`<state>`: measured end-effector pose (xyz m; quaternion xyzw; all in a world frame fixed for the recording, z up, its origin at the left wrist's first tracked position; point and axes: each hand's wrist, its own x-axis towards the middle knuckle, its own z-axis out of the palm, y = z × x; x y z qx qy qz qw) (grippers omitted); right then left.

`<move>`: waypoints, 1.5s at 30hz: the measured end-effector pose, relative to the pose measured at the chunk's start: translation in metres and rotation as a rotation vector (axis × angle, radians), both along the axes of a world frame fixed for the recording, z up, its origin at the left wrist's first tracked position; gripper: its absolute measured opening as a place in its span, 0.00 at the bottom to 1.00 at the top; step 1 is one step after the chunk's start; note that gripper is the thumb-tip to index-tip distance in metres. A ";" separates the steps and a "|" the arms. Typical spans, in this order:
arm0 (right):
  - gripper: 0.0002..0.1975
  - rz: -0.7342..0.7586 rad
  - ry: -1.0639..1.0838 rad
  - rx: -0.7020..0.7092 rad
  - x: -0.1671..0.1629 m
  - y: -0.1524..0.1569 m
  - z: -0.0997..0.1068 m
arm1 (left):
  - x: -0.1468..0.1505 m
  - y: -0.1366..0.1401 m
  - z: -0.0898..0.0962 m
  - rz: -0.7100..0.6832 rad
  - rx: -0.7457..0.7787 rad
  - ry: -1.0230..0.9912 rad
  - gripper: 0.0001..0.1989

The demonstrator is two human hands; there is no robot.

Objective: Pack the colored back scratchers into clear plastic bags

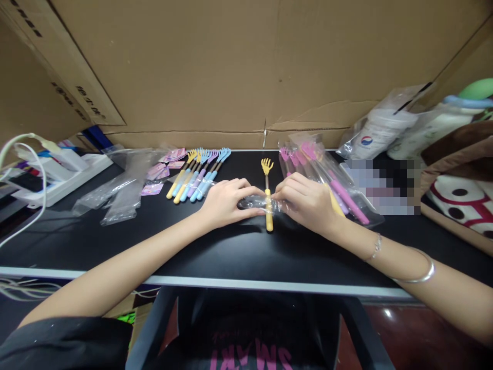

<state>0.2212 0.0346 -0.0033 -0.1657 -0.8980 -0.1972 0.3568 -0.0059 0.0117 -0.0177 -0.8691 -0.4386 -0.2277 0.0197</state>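
Note:
A yellow back scratcher (pixel 269 222) lies on the black table in front of me, its claw end pointing away. Across its handle, a crumpled clear plastic bag (pixel 251 203) is stretched between my hands. My left hand (pixel 230 201) pinches the bag's left part between thumb and fingers. On the other side, my right hand (pixel 306 201) is closed on the bag's right end, its fingertips beside the handle. Beyond my left hand lies a row of yellow, purple and blue back scratchers (pixel 198 177). Bagged pink and purple back scratchers (pixel 341 192) lie behind my right hand.
Empty clear bags (pixel 125 190) and pink cards (pixel 156 172) lie at the left. A white power strip (pixel 69 180) with cables sits farther left. A bagged cup (pixel 387 131) and a bottle (pixel 419 128) stand at the back right, before a cardboard wall (pixel 215 67).

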 end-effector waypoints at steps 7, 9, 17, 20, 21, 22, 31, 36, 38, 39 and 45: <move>0.07 0.002 0.030 0.055 0.007 0.004 0.005 | -0.004 0.002 0.004 0.024 -0.043 0.016 0.23; 0.07 0.008 0.038 0.088 0.008 0.004 0.007 | -0.005 0.003 0.005 0.028 -0.049 0.009 0.22; 0.06 0.021 0.017 0.061 0.010 0.005 0.006 | -0.008 0.004 0.005 -0.037 -0.056 -0.018 0.26; 0.07 0.021 0.016 0.066 0.009 0.006 0.005 | -0.008 0.004 0.005 -0.081 -0.062 -0.043 0.27; 0.07 0.023 0.017 0.072 0.009 0.006 0.005 | -0.008 0.004 0.005 -0.087 -0.057 -0.050 0.27; 0.06 0.027 0.019 0.077 0.009 0.007 0.005 | -0.007 0.003 0.005 -0.087 -0.053 -0.053 0.26; 0.06 0.024 0.004 0.068 0.011 0.008 0.007 | -0.005 0.002 0.007 -0.051 -0.034 -0.045 0.20; 0.08 0.013 -0.067 0.097 0.010 0.008 0.009 | -0.007 0.003 0.006 -0.044 0.048 0.018 0.20; 0.07 0.002 -0.100 0.107 0.010 0.007 0.010 | -0.007 0.003 0.005 -0.040 0.059 0.032 0.19; 0.07 -0.004 -0.111 0.109 0.009 0.008 0.011 | -0.007 0.003 0.005 -0.040 0.062 0.037 0.19; 0.06 -0.020 -0.193 0.079 0.010 0.011 0.010 | -0.006 0.002 0.002 -0.018 0.076 0.082 0.18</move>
